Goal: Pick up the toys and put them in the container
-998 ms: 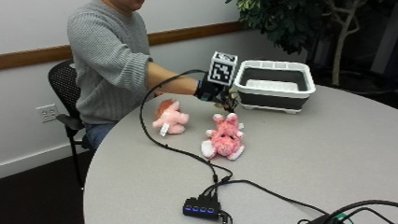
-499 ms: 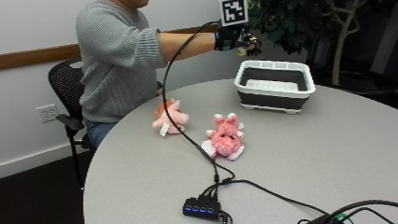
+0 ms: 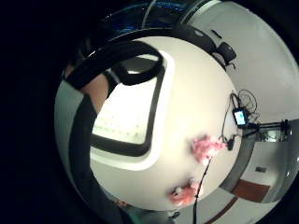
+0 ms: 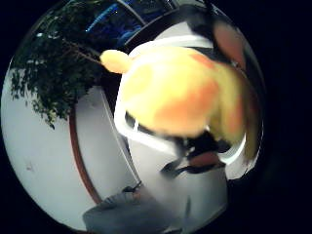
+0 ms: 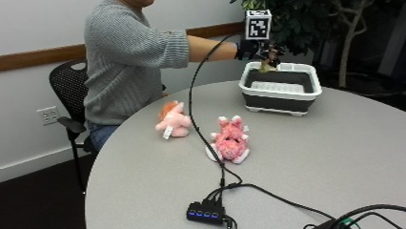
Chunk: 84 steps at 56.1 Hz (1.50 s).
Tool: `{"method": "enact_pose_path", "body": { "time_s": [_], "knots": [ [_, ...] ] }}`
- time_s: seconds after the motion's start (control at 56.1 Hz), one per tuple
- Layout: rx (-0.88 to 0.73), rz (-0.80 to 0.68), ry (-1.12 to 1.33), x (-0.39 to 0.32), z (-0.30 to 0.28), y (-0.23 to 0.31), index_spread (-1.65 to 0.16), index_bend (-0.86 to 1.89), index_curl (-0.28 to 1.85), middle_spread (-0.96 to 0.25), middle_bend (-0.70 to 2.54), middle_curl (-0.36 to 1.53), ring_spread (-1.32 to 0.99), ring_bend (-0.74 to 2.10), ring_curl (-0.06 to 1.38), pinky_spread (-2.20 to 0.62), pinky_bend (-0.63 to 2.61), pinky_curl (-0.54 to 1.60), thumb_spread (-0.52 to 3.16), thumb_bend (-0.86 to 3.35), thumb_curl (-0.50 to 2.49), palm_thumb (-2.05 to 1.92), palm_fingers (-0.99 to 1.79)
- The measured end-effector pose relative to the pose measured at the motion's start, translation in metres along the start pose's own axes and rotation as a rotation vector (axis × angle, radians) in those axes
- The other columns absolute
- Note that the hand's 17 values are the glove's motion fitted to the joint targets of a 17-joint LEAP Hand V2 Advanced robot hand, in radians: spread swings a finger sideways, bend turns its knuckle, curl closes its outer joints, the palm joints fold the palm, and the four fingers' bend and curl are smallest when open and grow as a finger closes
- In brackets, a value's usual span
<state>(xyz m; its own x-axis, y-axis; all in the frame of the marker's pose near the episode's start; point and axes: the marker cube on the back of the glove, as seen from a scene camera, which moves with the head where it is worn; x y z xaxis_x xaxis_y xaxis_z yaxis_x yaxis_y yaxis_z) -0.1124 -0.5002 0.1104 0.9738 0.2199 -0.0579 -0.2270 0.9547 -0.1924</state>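
Fingers (image 5: 269,51) hold one yellow toy (image 4: 185,92) above one container (image 5: 279,89); two pink toys (image 5: 229,139) on table (image 5: 329,157).

The outside camera stood across the round grey table (image 5: 355,143) from the seated person, raised and looking down at an angle, taking in the whole tabletop with the white-rimmed black plastic container (image 5: 279,89) in the upper right of the frame. The little-finger-side palm camera looked straight down from high above the same container (image 3: 140,107), which filled the frame's centre left, with the table (image 3: 201,98) spreading beyond. The thumb-side palm camera sat very near a yellow and orange plush toy (image 4: 180,92), with the container's rim (image 4: 141,134) behind. All three views shared the container.
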Motion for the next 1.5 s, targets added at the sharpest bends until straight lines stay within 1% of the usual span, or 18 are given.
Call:
{"method": "enact_pose_path", "body": {
  "time_s": [0.053, 0.089, 0.125, 0.178, 0.25, 0.321, 0.374, 0.463, 0.517, 0.606, 0.695, 0.802, 0.945, 1.087, 1.248, 1.319, 1.39, 1.497],
  "knots": [
    [-0.049, 0.026, 0.097, 0.008, 0.010, 0.003, -0.36, -0.01, 0.39, -0.29, 0.31, 0.38, -0.45, 0.99, 0.40, -0.14, 0.77, 0.45, 1.35, -0.04, 0.44, 0.43, 0.17],
    [-0.065, -0.043, 0.020, 0.000, 0.011, 0.007, -0.35, 0.01, 0.36, -0.27, 0.22, 0.35, -0.42, 0.94, 0.39, -0.11, 0.88, 0.47, 1.34, -0.05, 0.42, 0.39, 0.01],
    [-0.067, -0.091, -0.048, -0.005, 0.012, 0.011, -0.34, 0.03, 0.34, -0.25, 0.19, 0.35, -0.39, 0.90, 0.37, -0.09, 0.94, 0.49, 1.33, -0.05, 0.41, 0.35, -0.04],
    [-0.061, -0.084, -0.074, 0.000, 0.012, 0.013, -0.33, 0.06, 0.30, -0.24, 0.17, 0.33, -0.36, 0.88, 0.34, -0.07, 1.00, 0.48, 1.33, -0.04, 0.39, 0.30, -0.06],
    [-0.058, -0.045, 0.028, 0.015, 0.016, 0.015, -0.33, 0.10, 0.28, -0.22, 0.18, 0.33, -0.34, 0.86, 0.32, -0.05, 1.01, 0.47, 1.33, -0.03, 0.38, 0.25, -0.07],
    [-0.060, -0.108, -0.010, 0.011, 0.017, 0.022, -0.33, 0.12, 0.28, -0.21, 0.17, 0.33, -0.31, 0.86, 0.32, -0.03, 1.02, 0.46, 1.33, -0.03, 0.37, 0.22, -0.07],
    [-0.056, -0.063, 0.040, 0.019, 0.016, 0.025, -0.33, 0.13, 0.27, -0.21, 0.18, 0.34, -0.30, 0.86, 0.32, -0.02, 1.02, 0.46, 1.33, -0.02, 0.36, 0.21, -0.06],
    [-0.056, -0.150, -0.027, 0.031, 0.011, 0.037, -0.33, 0.14, 0.27, -0.20, 0.18, 0.34, -0.29, 0.85, 0.32, -0.02, 1.01, 0.44, 1.34, -0.02, 0.35, 0.19, -0.06],
    [-0.057, -0.153, -0.022, 0.048, 0.007, 0.043, -0.33, 0.15, 0.27, -0.20, 0.18, 0.34, -0.28, 0.84, 0.31, -0.01, 1.01, 0.44, 1.34, -0.01, 0.35, 0.19, -0.05],
    [-0.059, -0.081, 0.076, 0.092, 0.006, 0.054, -0.33, 0.15, 0.28, -0.20, 0.18, 0.34, -0.28, 0.83, 0.31, -0.01, 1.00, 0.43, 1.34, -0.01, 0.35, 0.18, -0.05],
    [-0.066, 0.019, 0.244, 0.173, 0.007, 0.071, -0.34, 0.17, 0.28, -0.20, 0.19, 0.35, -0.27, 0.75, 0.29, -0.01, 1.01, 0.42, 1.35, -0.01, 0.34, 0.17, -0.07],
    [-0.073, 0.184, 0.071, 0.231, 0.008, 0.091, -0.34, 0.17, 0.30, -0.20, 0.19, 0.35, -0.23, 0.61, 0.25, 0.00, 1.00, 0.41, 1.36, -0.02, 0.33, 0.13, -0.10],
    [-0.095, 0.304, -0.063, 0.296, 0.018, 0.108, -0.34, 0.15, 0.29, -0.19, 0.18, 0.35, -0.20, 0.52, 0.23, 0.01, 0.97, 0.39, 1.36, -0.02, 0.33, 0.09, -0.11],
    [-0.155, 0.342, -0.086, 0.310, 0.066, 0.112, -0.35, 0.14, 0.29, -0.18, 0.17, 0.35, -0.18, 0.48, 0.22, 0.02, 0.96, 0.38, 1.36, -0.01, 0.32, 0.07, -0.10],
    [-0.336, 0.399, -0.087, 0.305, 0.154, 0.122, -0.36, 0.17, 0.29, -0.18, 0.16, 0.34, -0.14, 0.36, 0.20, 0.03, 0.95, 0.37, 1.34, -0.02, 0.32, 0.06, -0.13],
    [-0.300, 0.427, -0.097, 0.302, 0.173, 0.124, -0.36, 0.18, 0.30, -0.17, 0.14, 0.33, -0.10, 0.24, 0.18, 0.04, 0.99, 0.38, 1.32, -0.02, 0.32, 0.05, -0.14],
    [-0.280, 0.426, -0.086, 0.299, 0.180, 0.125, -0.39, 0.28, 0.34, -0.16, 0.13, 0.31, -0.08, 0.15, 0.16, 0.04, 1.04, 0.38, 1.31, -0.02, 0.32, 0.05, -0.05],
    [-0.267, 0.421, -0.068, 0.298, 0.182, 0.126, -0.42, 0.37, 0.38, -0.17, 0.15, 0.29, -0.06, 0.15, 0.15, 0.04, 1.06, 0.39, 1.29, -0.01, 0.33, 0.06, -0.01]
  ]
}}
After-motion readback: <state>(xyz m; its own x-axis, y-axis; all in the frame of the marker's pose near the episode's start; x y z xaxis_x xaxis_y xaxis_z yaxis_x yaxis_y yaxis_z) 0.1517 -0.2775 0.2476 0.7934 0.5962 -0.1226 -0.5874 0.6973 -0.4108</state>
